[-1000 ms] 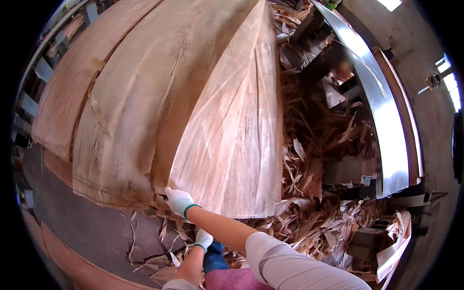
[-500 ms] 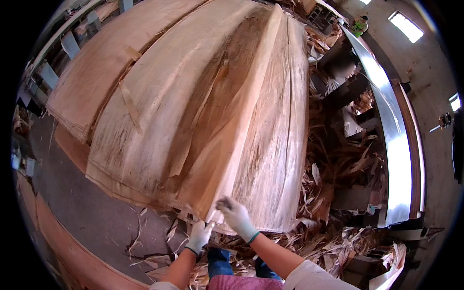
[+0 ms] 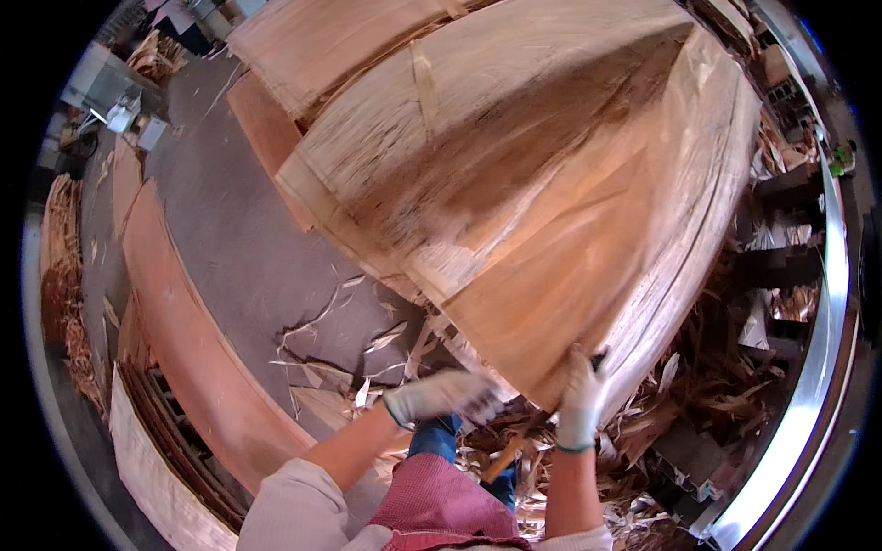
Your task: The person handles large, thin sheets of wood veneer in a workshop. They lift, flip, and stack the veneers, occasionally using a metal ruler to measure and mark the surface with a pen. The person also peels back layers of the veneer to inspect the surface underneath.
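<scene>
At seven o'clock a veneer stack (image 3: pixel 175 496) lies. The left hand (image 3: pixel 446 397), blurred, finger state unclear, hovers under the raised veneer sheet (image 3: pixel 551 211); the right hand (image 3: pixel 579 399) pinches its near edge. Mid-lift, apparently; both hands need firm grips.

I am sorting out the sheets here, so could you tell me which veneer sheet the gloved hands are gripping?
The top, lifted veneer sheet, the one whose near corner the right hand pinches; the left hand sits by the same edge. The flat stack behind lies untouched.
</scene>
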{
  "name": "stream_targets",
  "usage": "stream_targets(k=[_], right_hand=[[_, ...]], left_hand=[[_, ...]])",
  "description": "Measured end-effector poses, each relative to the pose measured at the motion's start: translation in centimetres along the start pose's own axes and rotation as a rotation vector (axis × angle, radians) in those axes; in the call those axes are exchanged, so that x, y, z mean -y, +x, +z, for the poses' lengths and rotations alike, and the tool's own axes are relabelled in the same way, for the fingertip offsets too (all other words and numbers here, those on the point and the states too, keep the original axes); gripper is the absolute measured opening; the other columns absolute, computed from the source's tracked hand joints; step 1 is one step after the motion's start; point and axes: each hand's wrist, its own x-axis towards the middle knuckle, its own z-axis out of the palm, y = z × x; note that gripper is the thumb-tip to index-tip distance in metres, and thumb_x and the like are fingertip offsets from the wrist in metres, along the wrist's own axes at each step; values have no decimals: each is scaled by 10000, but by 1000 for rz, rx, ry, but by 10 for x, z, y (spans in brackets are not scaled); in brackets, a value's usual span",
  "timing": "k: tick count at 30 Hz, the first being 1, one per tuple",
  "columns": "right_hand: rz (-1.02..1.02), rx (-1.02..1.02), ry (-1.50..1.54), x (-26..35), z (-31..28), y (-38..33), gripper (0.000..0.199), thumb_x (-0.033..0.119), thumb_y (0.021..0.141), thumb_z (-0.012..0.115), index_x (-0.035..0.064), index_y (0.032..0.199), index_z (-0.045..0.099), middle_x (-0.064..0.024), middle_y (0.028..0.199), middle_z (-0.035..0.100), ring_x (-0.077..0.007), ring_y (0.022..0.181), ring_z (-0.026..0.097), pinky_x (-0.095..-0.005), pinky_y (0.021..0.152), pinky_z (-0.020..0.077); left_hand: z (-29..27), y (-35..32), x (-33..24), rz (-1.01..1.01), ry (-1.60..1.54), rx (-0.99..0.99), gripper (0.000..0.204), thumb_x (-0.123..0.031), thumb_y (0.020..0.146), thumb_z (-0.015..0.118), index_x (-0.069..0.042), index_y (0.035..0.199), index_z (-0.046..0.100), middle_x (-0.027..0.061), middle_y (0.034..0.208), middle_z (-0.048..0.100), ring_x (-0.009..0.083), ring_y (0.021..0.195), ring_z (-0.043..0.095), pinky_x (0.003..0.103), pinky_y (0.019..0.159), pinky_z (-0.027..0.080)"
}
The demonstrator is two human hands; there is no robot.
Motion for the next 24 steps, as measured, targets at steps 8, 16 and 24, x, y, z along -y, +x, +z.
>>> stream_targets(k=[8,16,24], right_hand=[[110,-35,100,40,-62,-11,357,145,891,563,-63,1182,549,-115,1086,604,-196,953,568,-322,853,454],[98,-105,-22,-15,-50,5,258,126,876,597,-46,1068,612,-54,967,633,-138,857,550,-282,791,452],[-36,-137,-164,-37,-28,13,238,160,847,622,-58,939,609,-83,823,638,-155,737,536,-314,698,456]], left_hand=[[-210,-15,-99,387,-452,-1024,811,-625,880,487,-23,1397,320,136,1392,429,281,1214,458,453,1014,404],[-253,15,-195,704,39,-1426,396,-293,880,659,26,1110,607,70,1055,632,186,909,589,310,825,475],[-87,13,-266,910,467,-1274,226,-157,922,591,43,1015,641,24,957,647,109,861,567,247,787,454]])
